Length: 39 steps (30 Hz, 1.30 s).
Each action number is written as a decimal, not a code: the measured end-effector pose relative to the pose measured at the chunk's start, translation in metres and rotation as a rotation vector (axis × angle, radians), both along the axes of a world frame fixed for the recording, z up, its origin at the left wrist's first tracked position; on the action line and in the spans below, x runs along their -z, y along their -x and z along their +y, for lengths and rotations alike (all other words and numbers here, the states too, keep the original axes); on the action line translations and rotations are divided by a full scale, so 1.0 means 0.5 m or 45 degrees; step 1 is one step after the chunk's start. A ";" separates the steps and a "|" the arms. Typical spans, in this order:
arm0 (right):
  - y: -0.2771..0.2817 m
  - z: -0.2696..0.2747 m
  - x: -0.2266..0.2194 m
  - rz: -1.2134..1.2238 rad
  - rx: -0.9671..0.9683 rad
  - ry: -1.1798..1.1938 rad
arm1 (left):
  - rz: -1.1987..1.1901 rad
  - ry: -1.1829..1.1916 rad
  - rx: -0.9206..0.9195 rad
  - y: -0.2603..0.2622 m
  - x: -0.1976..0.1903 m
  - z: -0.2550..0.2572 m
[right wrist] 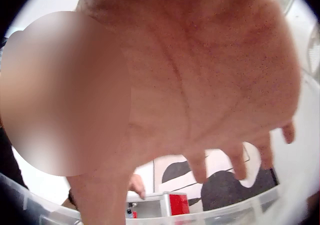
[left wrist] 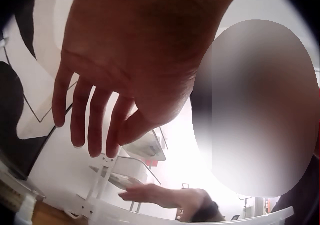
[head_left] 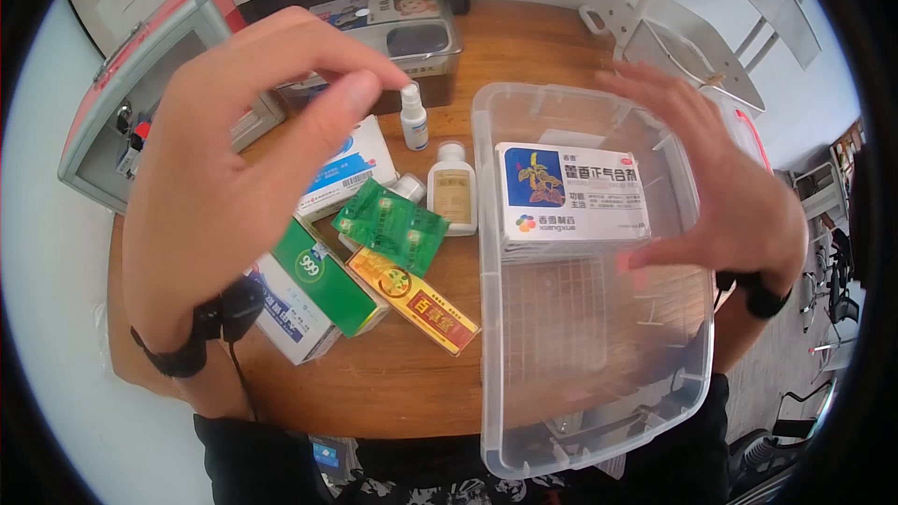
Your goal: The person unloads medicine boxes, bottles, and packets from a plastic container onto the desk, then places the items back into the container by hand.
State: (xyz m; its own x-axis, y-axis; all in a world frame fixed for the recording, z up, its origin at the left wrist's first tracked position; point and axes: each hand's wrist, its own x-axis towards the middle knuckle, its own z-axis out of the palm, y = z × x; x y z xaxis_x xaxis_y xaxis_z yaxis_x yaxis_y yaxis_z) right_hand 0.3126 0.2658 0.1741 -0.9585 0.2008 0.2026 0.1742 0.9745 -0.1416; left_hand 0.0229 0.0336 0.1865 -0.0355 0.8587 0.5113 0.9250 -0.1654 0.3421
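Note:
My left hand [head_left: 224, 159] is raised over the left of the table with its fingers loosely bent and nothing held. In the head view its thumb and forefinger tips overlap the cap of a small white spray bottle [head_left: 413, 122]. The left wrist view shows the thumb close beside the forefinger. My right hand [head_left: 716, 178], thumb and fingers spread wide, hovers at the right side of a transparent plastic bin [head_left: 490, 299]. Inside the bin, white medicine boxes [head_left: 575, 192] with a blue plant picture lie stacked at the far end.
Left of the bin lie green sachets [head_left: 388, 224], a yellow-and-red box [head_left: 416, 304], a green box [head_left: 327, 276], white boxes [head_left: 360, 164] and a bottle with a beige label [head_left: 453, 196]. Behind stand a red-and-silver case [head_left: 192, 14] and a lidless-looking transparent container [head_left: 440, 61].

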 end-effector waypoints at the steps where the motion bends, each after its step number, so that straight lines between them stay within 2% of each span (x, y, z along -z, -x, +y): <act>1: -0.004 -0.017 0.003 -0.139 0.119 -0.151 | 0.011 0.011 -0.056 0.009 0.000 -0.001; 5: 0.018 -0.012 0.038 -0.153 0.201 -0.246 | 0.075 0.039 -0.180 0.034 0.000 -0.004; 6: 0.026 0.000 0.049 -0.151 0.184 -0.078 | 0.079 0.042 -0.195 0.035 -0.003 -0.007; 7: 0.032 0.008 0.055 -0.148 0.161 0.092 | 0.041 0.041 -0.160 0.031 -0.007 -0.011; 9: 0.035 0.001 0.053 -0.135 0.149 0.079 | 0.015 0.039 -0.153 0.019 -0.012 -0.019; 11: 0.037 -0.003 0.050 -0.128 0.144 0.069 | -0.090 -0.038 0.004 0.004 -0.011 -0.021; 20: 0.036 -0.002 0.047 -0.102 0.154 0.109 | -0.151 -0.157 -0.024 -0.003 -0.016 -0.037; 22: 0.017 0.014 0.066 0.231 0.127 0.297 | -0.170 -0.179 -0.009 0.004 -0.012 -0.035; 23: 0.008 0.020 0.084 0.229 0.132 0.295 | -0.157 -0.285 0.112 0.010 -0.003 -0.033; 24: 0.000 0.027 0.109 0.585 0.176 0.843 | -0.144 -0.395 0.230 0.014 0.000 -0.032; 25: -0.010 0.038 0.137 0.939 0.209 1.391 | -0.147 -0.402 0.227 0.016 -0.005 -0.035; 26: -0.024 0.049 0.171 0.938 0.204 1.386 | -0.139 -0.324 0.166 0.018 -0.013 -0.039; 27: -0.041 0.066 0.211 1.063 0.221 1.453 | -0.130 -0.245 0.100 0.019 -0.019 -0.044; 28: -0.058 0.091 0.246 1.188 0.236 1.524 | -0.128 -0.248 0.091 0.017 -0.024 -0.047; 29: -0.092 0.136 0.280 1.188 0.229 1.530 | -0.094 -0.244 0.083 0.011 -0.028 -0.049; 31: -0.148 0.211 0.342 1.119 -0.004 1.980 | -0.052 -0.221 0.077 -0.003 -0.046 -0.060; 34: -0.201 0.246 0.379 1.132 0.018 2.028 | -0.009 -0.123 -0.050 -0.032 -0.062 -0.096; 37: -0.247 0.262 0.404 1.164 0.065 2.065 | -0.089 -0.126 0.124 -0.027 -0.037 -0.126; 39: -0.268 0.262 0.419 1.178 0.097 2.092 | -0.014 0.118 -0.001 -0.036 -0.004 -0.155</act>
State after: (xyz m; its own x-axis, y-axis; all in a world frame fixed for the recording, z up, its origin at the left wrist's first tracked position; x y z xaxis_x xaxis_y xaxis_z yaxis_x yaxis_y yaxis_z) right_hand 0.4465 0.3970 -0.0356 -0.6554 0.7363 0.1681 -0.4612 -0.2139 -0.8611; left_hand 0.0411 -0.0439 0.1885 -0.0413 0.9022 0.4294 0.9211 -0.1321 0.3662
